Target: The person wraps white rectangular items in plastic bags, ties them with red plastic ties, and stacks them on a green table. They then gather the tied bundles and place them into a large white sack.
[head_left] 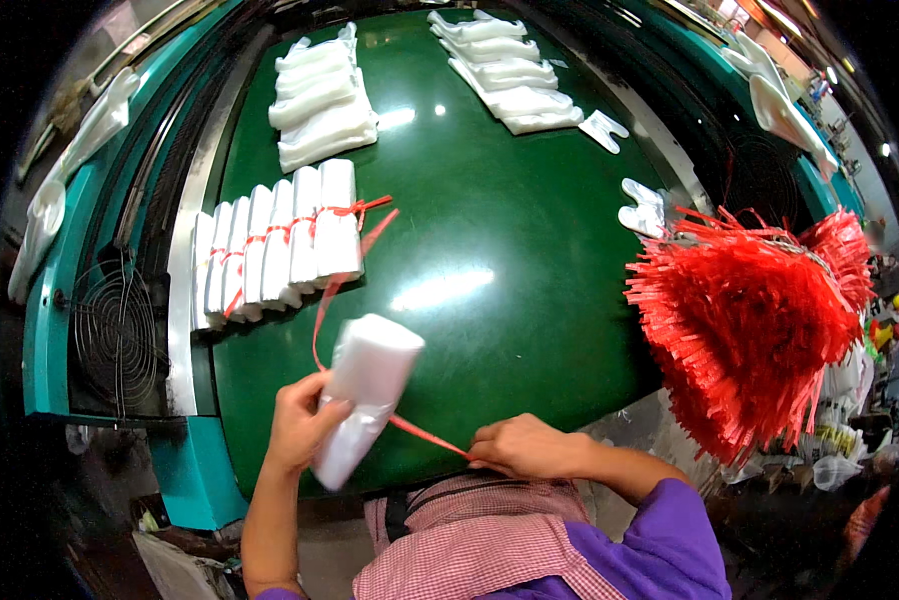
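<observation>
One white roll (372, 375) sits in the left hand (300, 418), gripped thumb-over above the near edge of the green table (530, 335); the right hand (522, 446) is closed on a red ribbon (430, 436) running behind the roll. To my eye it's light, soft and slippery, easily creased, so best held round its middle without squeezing hard.

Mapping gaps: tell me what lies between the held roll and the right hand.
In the head view: red ribbon, from the roll to the right hand, over the green table.
</observation>
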